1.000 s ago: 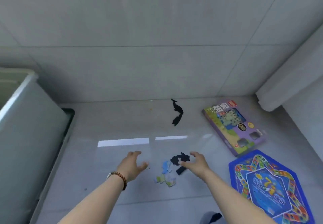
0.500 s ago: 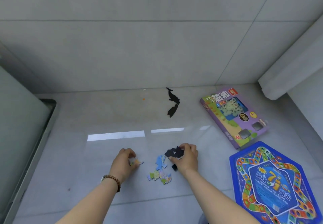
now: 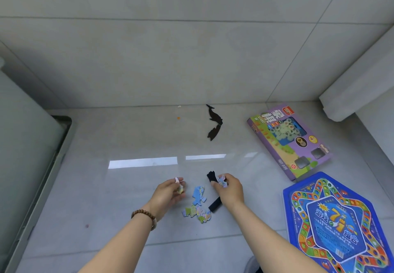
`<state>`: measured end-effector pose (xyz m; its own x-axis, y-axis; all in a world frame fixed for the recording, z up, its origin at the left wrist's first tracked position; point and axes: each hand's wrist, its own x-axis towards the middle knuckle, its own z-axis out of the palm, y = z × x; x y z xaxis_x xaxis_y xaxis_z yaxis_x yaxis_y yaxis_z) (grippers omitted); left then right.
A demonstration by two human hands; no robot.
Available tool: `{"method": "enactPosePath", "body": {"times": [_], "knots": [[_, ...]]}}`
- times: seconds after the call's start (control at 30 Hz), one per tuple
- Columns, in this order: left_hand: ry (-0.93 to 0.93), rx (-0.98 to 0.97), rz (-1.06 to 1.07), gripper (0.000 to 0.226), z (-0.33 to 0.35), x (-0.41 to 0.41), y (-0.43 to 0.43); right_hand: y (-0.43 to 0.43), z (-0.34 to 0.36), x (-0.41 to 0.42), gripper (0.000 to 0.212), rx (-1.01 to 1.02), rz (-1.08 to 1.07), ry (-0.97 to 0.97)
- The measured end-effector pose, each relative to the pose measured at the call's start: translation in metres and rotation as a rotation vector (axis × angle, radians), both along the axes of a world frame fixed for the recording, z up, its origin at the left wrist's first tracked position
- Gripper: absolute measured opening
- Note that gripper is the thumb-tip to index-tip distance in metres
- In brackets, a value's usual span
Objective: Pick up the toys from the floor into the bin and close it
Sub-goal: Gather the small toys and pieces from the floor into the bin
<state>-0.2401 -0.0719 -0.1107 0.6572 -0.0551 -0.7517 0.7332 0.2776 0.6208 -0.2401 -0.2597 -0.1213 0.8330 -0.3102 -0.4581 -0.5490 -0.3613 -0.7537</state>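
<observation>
Two bare forearms are stretched from the bottom edge toward the middle of the frame, over a glossy grey tiled floor (image 3: 128, 198). The left hand (image 3: 169, 191) is held just left of centre, its fingers curled round a few small pale puzzle pieces (image 3: 180, 189). A bead bracelet (image 3: 144, 215) is worn on its wrist. The right hand (image 3: 230, 189) is held just right of centre. A dark piece (image 3: 211, 175) and a light printed piece (image 3: 222, 182) are pinched between its thumb and fingers.

Between the two hands and slightly below them, more toys are seen on the floor. A blue piece (image 3: 199, 195) lies there, with a joined cluster (image 3: 197, 212) of green, yellow and blue below it. A short black bar (image 3: 215, 205) lies just beside the right wrist.

Higher up, near the line where floor and wall meet, a dark fish-shaped cutout (image 3: 214, 116) is seen with a matching dark shape under it. Whether that shape is a second piece or a reflection cannot be told.

At the right of the frame a purple game box (image 3: 290, 142) lies flat and turned at an angle. Just below it, in the lower right corner, a blue hexagonal game board (image 3: 336, 225) is cut off by the frame edge.

Along the left edge a large pale grey-green body (image 3: 25, 144) is seen. Whether it is the bin cannot be told.
</observation>
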Motion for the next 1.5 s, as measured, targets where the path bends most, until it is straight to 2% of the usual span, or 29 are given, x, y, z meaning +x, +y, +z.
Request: {"method": "enactPosePath", "body": {"times": [0.07, 0.13, 0.17, 0.2, 0.27, 0.37, 0.57, 0.7, 0.8, 0.93, 1.0, 1.07, 1.13, 1.2, 1.3, 1.4, 1.5], "knots": [[0.077, -0.231, 0.097, 0.026, 0.009, 0.001, -0.011, 0.007, 0.016, 0.007, 0.009, 0.202, 0.009, -0.024], [0.143, -0.365, 0.111, 0.035, 0.016, 0.002, -0.021, 0.018, 0.034, 0.013, 0.01, 0.448, 0.142, 0.019], [0.161, -0.398, 0.103, 0.042, 0.018, 0.003, -0.026, 0.021, 0.039, 0.016, 0.013, 0.504, 0.215, 0.043], [0.164, -0.415, 0.101, 0.048, 0.019, 0.005, -0.029, 0.023, 0.041, 0.017, 0.015, 0.485, 0.272, 0.05], [0.14, -0.385, 0.119, 0.047, 0.016, 0.007, -0.032, 0.016, 0.036, 0.017, 0.019, 0.304, 0.296, 0.006], [0.083, -0.302, 0.127, 0.034, 0.011, 0.008, -0.025, -0.009, 0.019, 0.002, 0.023, 0.074, 0.163, -0.05], [0.118, -0.228, 0.115, 0.036, -0.002, -0.006, -0.009, -0.024, -0.014, -0.043, 0.058, -0.143, 0.227, 0.01], [0.147, -0.213, 0.121, 0.038, -0.007, -0.015, -0.006, -0.011, -0.017, -0.054, 0.049, -0.232, 0.177, -0.058], [0.151, -0.221, 0.105, 0.039, -0.005, -0.017, -0.005, -0.002, -0.015, -0.054, 0.046, -0.097, 0.124, -0.05], [0.16, -0.247, 0.082, 0.043, -0.003, -0.018, -0.01, 0.019, 0.004, -0.034, 0.032, 0.264, -0.009, -0.046], [0.162, -0.276, 0.034, 0.047, -0.001, -0.018, -0.012, 0.031, 0.016, -0.022, 0.024, 0.435, 0.104, -0.007], [0.153, -0.281, 0.013, 0.045, 0.003, -0.017, -0.012, 0.035, 0.02, -0.015, 0.023, 0.375, 0.231, -0.023], [0.124, -0.223, 0.027, 0.036, 0.004, -0.016, -0.008, 0.029, 0.013, -0.014, 0.028, 0.207, 0.179, -0.061], [0.089, -0.148, 0.042, 0.031, 0.001, -0.014, 0.001, 0.023, 0.002, -0.019, 0.039, 0.126, 0.146, -0.04], [0.089, -0.129, 0.102, 0.032, -0.004, -0.017, 0.014, 0.024, -0.012, -0.029, 0.053, -0.032, 0.256, -0.003], [0.112, -0.139, 0.144, 0.033, -0.008, -0.024, 0.024, 0.035, -0.017, -0.034, 0.051, -0.176, 0.295, -0.028], [0.144, -0.163, 0.167, 0.034, -0.011, -0.029, 0.029, 0.043, -0.017, -0.04, 0.047, -0.205, 0.246, -0.052]]}}
